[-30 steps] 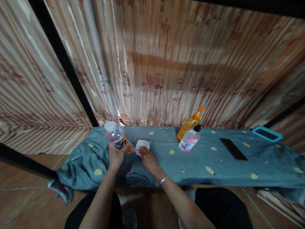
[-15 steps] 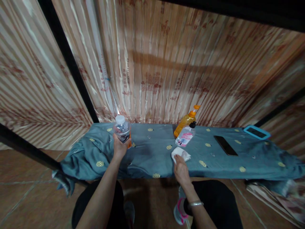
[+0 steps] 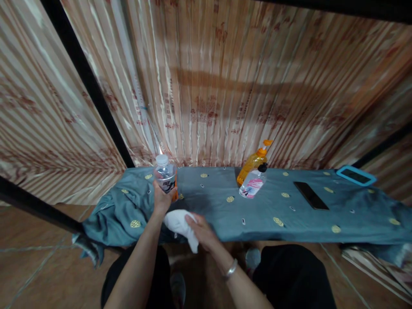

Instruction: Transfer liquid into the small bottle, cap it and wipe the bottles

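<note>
1. At the near edge of the surface (image 3: 219, 214), around 7 o'clock from the middle: looks like a wipe-down in progress, with the white cloth (image 3: 180, 225) bunched up right at the edge, one tail hanging off toward the floor.
2. Left hand (image 3: 161, 201) wrapped around the lower half of the clear bottle (image 3: 165, 177), fingers closed firmly on the label. Bottle upright, white cap on top, at 9 o'clock on the surface. Hard to say whether the base rests on the blue-grey cover or sits just above it, since the hand hides it.
3. Right hand (image 3: 201, 229) pressed down on the cloth, fingers curled over it and gripping, palm down. Cloth just beside the left wrist, at 6 o'clock from the bottle.
4. Judging by that layout: bottle held out of the way, cloth working the patch near it. Next stroke calls for a flat, steady press and a clear path, with the bottle kept upright and off the spot being wiped.
5. Pose check: left forearm running straight up from 6 o'clock, wrist slightly bent back. Right forearm coming in from 5 o'clock, angled across toward the left one, bracelet (image 3: 231, 269) on the wrist.
6. Well apart at 2 o'clock: orange pump bottle (image 3: 252, 163) and a clear pump bottle (image 3: 252, 185) touching or nearly so. Farther toward 3 o'clock, a dark phone (image 3: 310, 195) lying flat.
</note>
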The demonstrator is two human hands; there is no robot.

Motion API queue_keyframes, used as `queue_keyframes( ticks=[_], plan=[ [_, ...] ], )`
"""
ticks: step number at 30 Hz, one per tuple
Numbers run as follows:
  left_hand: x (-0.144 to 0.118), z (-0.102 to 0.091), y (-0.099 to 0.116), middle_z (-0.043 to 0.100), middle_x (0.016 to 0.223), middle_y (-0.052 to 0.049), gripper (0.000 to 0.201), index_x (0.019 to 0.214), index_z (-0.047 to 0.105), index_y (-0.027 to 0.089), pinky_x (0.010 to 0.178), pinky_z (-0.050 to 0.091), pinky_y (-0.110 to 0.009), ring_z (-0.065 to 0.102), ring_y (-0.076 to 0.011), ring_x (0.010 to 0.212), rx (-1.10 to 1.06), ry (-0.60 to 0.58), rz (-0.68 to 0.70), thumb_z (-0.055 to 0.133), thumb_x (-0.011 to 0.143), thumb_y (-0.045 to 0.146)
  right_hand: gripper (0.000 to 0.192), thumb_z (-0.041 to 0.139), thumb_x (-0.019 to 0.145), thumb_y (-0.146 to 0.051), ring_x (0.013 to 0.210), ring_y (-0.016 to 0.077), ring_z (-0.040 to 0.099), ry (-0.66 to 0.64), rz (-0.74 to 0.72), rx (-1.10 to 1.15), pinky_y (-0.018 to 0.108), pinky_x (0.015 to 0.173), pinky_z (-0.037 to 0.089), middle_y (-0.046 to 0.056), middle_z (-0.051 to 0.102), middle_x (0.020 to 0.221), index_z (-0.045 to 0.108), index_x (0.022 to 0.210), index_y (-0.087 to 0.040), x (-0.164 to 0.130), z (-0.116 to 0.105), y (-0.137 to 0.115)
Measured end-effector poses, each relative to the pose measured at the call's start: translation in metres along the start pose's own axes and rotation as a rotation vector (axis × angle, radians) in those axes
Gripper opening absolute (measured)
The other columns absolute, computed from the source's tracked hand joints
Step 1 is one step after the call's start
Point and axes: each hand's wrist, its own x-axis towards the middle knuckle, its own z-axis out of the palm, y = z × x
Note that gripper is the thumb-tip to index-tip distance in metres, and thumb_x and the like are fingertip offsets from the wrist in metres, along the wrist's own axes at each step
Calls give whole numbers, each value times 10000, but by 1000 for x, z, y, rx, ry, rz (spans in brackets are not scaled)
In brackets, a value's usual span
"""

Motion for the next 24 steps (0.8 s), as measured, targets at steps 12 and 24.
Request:
queue_keyframes(
  ticks=[12,24],
  plan=[
    [1,0,-3,675,1009,-59,651,1105,477,223,828,549,-396,676,-261,929,39,14,-12,831,563,294,547,630,811,-346,849,253,692,406,236,-246,375,791,547,70,740,923,591,1321,-153,27,-111,72],
    [-1,0,-5,649,1114,-84,693,1161,483,203,949,527,-438,655,-277,1072,79,3,14,826,568,305,519,525,936,-278,1419,327,422,195,-8,-753,516,1146,336,194,513,1496,525,1438,-146,7,-81,55]
  ],
)
